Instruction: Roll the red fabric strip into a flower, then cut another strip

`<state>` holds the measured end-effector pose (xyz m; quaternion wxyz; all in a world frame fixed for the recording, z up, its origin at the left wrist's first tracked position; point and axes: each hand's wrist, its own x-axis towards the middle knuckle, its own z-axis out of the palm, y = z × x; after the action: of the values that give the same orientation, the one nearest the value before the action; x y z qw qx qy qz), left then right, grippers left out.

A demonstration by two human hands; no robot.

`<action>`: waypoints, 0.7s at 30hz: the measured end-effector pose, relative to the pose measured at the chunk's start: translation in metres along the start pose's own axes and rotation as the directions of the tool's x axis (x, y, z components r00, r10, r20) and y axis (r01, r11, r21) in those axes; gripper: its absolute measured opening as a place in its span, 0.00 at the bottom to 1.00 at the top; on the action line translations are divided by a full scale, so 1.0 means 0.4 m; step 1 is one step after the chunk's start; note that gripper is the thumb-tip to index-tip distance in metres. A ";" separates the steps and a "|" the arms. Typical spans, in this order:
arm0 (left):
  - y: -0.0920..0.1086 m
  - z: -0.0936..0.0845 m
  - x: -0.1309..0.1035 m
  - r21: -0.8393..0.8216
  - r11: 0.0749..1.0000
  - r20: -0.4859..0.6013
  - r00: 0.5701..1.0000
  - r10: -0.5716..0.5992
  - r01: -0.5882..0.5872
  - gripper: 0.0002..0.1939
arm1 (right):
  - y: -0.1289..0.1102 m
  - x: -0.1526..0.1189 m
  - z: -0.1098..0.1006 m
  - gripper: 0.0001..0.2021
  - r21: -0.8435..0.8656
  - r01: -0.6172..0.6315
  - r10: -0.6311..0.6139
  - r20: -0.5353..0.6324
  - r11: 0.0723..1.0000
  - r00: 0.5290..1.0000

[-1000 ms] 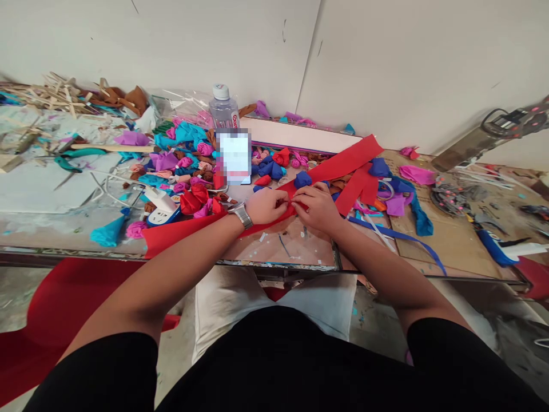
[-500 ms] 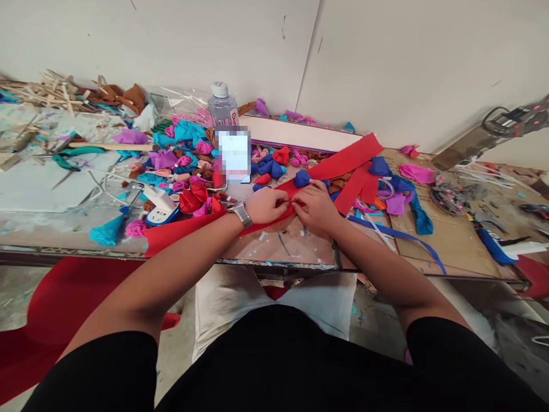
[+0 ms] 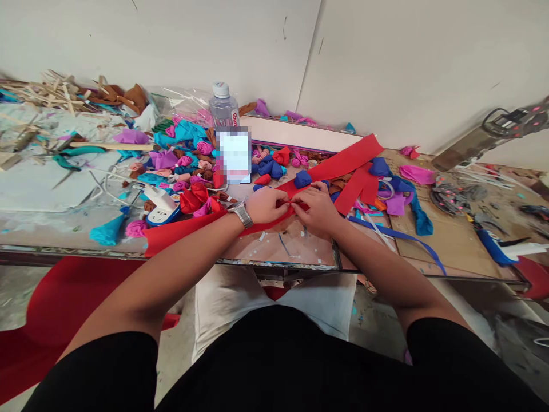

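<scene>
A long red crepe paper strip runs along the front of the table and passes under my wrists. My left hand pinches its red material between thumb and fingertips. Close against it, my right hand pinches the same red material, the fingertips of both hands nearly touching. The pinched part is small and mostly covered by the fingers. Beyond the hands lies another red strip, reaching to the back right. A dark blue crumpled paper piece sits just past my right fingers.
Crumpled and rolled paper pieces in several colours surround a phone and a plastic bottle. To the left are a power strip, green-handled pliers and wood sticks. Cardboard and a blue-and-white tool lie right.
Both hands keep their pinch in nearly the same place, with only very slight finger movement. The objects on the table stay where they were.
</scene>
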<state>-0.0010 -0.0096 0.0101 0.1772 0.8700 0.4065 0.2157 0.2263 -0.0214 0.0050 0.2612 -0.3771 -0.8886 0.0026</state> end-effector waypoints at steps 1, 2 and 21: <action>0.000 0.001 0.000 0.003 1.000 -0.006 1.000 -0.004 0.004 0.17 | 0.001 0.000 0.000 0.07 0.000 0.000 0.000 0.002 1.000 1.000; -0.001 0.002 0.000 0.005 1.000 -0.011 1.000 -0.005 0.005 0.17 | 0.001 0.000 0.001 0.07 0.001 -0.001 0.001 0.006 1.000 1.000; -0.005 0.004 0.000 -0.014 1.000 0.014 1.000 0.013 -0.013 0.15 | 0.001 0.002 0.001 0.09 -0.003 0.009 -0.009 0.022 1.000 1.000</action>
<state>-0.0015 -0.0086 0.0076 0.1845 0.8728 0.3981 0.2137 0.2260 -0.0204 0.0049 0.2510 -0.3732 -0.8931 0.0043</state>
